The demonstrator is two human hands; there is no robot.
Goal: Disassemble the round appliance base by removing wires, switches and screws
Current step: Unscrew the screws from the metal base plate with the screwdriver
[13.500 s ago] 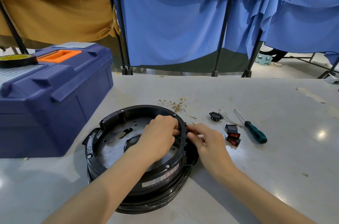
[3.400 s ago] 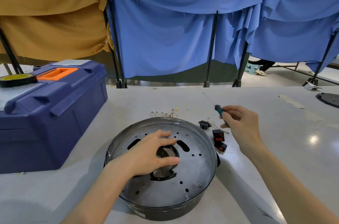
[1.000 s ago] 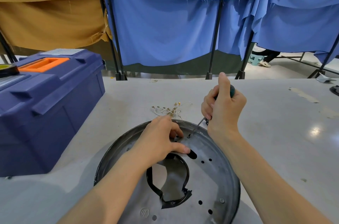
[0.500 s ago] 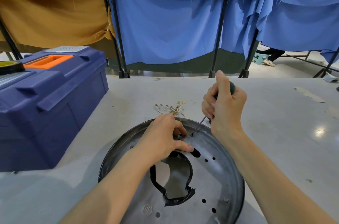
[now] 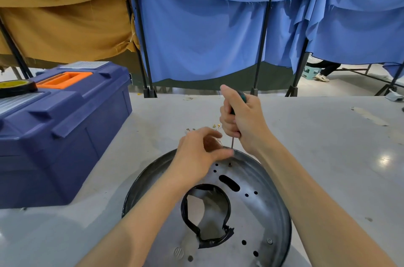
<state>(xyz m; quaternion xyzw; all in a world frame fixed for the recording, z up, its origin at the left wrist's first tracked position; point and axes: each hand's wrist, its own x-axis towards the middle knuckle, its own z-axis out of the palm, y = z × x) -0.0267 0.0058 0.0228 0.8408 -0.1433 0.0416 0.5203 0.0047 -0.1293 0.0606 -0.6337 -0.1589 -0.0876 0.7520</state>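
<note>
The round appliance base (image 5: 269, 207) lies in front of me with its grey metal plate up, a black-edged opening in the middle. My right hand (image 5: 242, 121) grips the green-handled screwdriver (image 5: 232, 143) upright, its tip just above the far rim. A small screw (image 5: 230, 164) stands out of the plate below the tip. My left hand (image 5: 201, 153) hovers over the far edge of the plate with fingers loosely curved and thumb near the shaft, holding nothing that I can see. Loose wires (image 5: 215, 126) with gold terminals peek out on the table behind that hand.
A dark blue toolbox (image 5: 65, 126) with an orange handle fills the left side, a tape roll (image 5: 13, 87) on its lid. The grey table (image 5: 328, 146) runs to the right. Blue and tan curtains on black stands (image 5: 261, 48) close off the back.
My left hand has lifted off the plate and now hovers at the far rim. The screwdriver has gone from slanted to upright, its tip raised from the hole.
</note>
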